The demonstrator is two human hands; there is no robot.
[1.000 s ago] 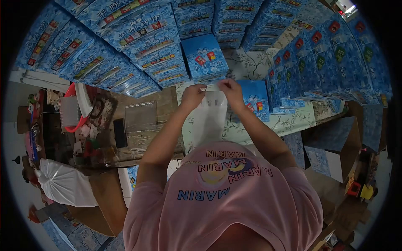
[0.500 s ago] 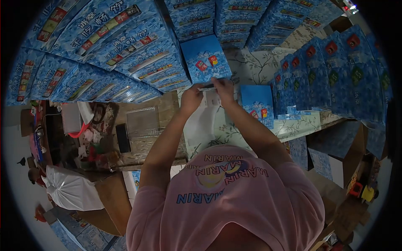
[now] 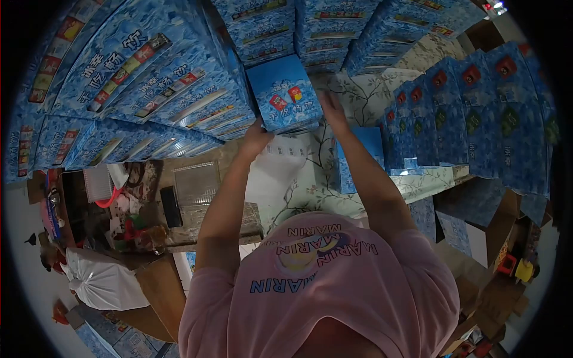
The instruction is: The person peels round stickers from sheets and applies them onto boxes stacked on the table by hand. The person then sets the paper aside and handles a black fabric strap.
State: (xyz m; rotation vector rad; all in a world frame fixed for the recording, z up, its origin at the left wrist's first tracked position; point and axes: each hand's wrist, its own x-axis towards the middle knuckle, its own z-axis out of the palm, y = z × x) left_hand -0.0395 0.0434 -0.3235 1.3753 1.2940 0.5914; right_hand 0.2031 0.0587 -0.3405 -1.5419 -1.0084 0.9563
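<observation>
A blue printed carton (image 3: 280, 80) lies on the patterned table surface, its top towards me, between my two hands. My left hand (image 3: 258, 142) is at its near left corner, fingers along the left side and thumb apart; the fingertips are partly hidden. Along the right side of the carton, my right hand (image 3: 335, 112) has its fingers stretched out flat; I cannot tell whether they touch it. Below the carton lies a white strip of paper (image 3: 276, 170) with small printed labels, close to my left hand.
Tall stacks of similar cartons (image 3: 173, 77) rise at the left and back. A row of cartons (image 3: 471, 113) lines the right, and another carton (image 3: 360, 156) stands by my right forearm. A phone (image 3: 171, 206) and a clear plastic tray (image 3: 196, 184) lie at left.
My hands have moved apart, from the label paper at the carton's near edge to the carton's two sides. The paper now lies released. The carton has shifted slightly left in view.
</observation>
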